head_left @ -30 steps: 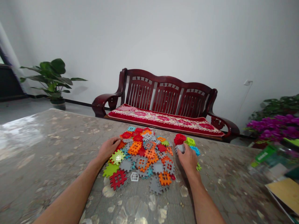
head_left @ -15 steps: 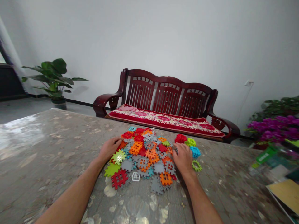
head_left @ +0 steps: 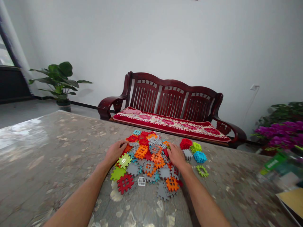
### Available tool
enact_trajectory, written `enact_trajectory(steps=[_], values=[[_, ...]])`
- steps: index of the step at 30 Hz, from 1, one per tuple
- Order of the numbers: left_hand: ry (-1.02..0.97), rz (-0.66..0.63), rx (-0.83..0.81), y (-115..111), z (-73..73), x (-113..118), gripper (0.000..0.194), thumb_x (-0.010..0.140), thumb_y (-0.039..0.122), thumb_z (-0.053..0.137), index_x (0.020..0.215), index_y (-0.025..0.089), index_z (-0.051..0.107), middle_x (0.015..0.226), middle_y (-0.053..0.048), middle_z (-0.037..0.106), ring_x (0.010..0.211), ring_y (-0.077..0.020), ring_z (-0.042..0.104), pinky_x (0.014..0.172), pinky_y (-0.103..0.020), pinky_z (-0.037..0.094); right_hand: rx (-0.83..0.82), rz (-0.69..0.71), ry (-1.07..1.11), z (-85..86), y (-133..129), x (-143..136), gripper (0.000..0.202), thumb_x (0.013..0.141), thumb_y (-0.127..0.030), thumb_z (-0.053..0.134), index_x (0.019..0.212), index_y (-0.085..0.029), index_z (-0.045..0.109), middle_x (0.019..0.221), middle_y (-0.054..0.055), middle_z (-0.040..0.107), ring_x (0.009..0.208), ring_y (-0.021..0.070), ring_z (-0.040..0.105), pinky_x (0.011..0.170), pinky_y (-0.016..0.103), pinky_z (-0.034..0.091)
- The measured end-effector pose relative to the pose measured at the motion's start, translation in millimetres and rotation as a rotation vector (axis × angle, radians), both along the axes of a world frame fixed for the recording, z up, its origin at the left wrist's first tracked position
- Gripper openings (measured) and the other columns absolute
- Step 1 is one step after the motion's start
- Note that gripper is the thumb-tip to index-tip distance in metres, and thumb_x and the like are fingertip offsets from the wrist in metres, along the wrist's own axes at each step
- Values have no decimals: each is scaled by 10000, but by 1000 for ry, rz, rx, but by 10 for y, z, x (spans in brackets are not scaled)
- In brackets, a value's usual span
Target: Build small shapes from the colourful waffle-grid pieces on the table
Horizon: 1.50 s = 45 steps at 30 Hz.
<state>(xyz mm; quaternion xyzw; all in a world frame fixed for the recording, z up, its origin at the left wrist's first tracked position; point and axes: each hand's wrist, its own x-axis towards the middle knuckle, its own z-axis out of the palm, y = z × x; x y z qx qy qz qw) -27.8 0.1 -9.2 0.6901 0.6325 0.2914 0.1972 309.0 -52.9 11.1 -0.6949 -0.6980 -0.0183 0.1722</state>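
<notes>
A heap of square, notched plastic building pieces lies on the table in red, orange, grey, blue and green. My left hand (head_left: 115, 152) rests at the heap's left edge, beside an orange-red piece (head_left: 127, 148), with thumb and fingers apart. My right hand (head_left: 175, 155) reaches over the heap's right side, fingers stretched out near a red piece (head_left: 166, 152); I see nothing held in it. Right of that hand lie a red stack (head_left: 186, 143), a green stack (head_left: 196, 147), a blue stack (head_left: 200, 157) and a grey piece (head_left: 187, 154). A white window-frame piece (head_left: 141, 181) lies in front.
A green ring-shaped piece (head_left: 202, 171) lies on the patterned table (head_left: 71, 148) to the right. Blurred packages (head_left: 276, 165) and a cardboard-coloured box (head_left: 292, 200) stand at the right edge. Behind the table is a dark red wooden bench (head_left: 172, 97); a potted plant (head_left: 62, 82) stands left.
My right hand has moved left onto the heap, away from the grey piece, which now lies free beside the coloured stacks. My left hand stays beside the heap. The view has shifted slightly.
</notes>
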Motion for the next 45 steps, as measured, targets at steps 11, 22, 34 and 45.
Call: enact_trajectory(steps=[11,22,34,45], values=[[23,0,-18,-4,11,12,381,923,346,418,1096,260,747,1131,-14,761,1031,-225,682,881,-285,482,-30,21,231,94,-122,-152,503,850,-83,394,1278,-202,629,1312,65,653,1201,189,599,1029,291,419],[28,4,6,15,-38,3,382,921,349,421,1104,253,743,1137,-21,759,1030,-223,684,892,-284,481,-115,-39,106,-79,-137,55,501,827,-194,554,1323,-160,610,1369,136,617,1276,268,557,1102,371,378],[20,0,14,32,-54,-7,388,914,352,422,1101,248,746,1139,-27,760,1035,-226,681,903,-292,480,152,-131,161,-167,-137,64,508,731,-220,651,1239,-206,658,1152,107,685,1107,280,620,981,372,465],[27,4,20,10,-28,2,394,916,366,414,1098,250,743,1138,-25,757,1014,-221,680,898,-295,477,379,76,573,-8,-404,149,249,746,-259,596,951,-221,731,924,58,692,893,227,653,832,360,532]])
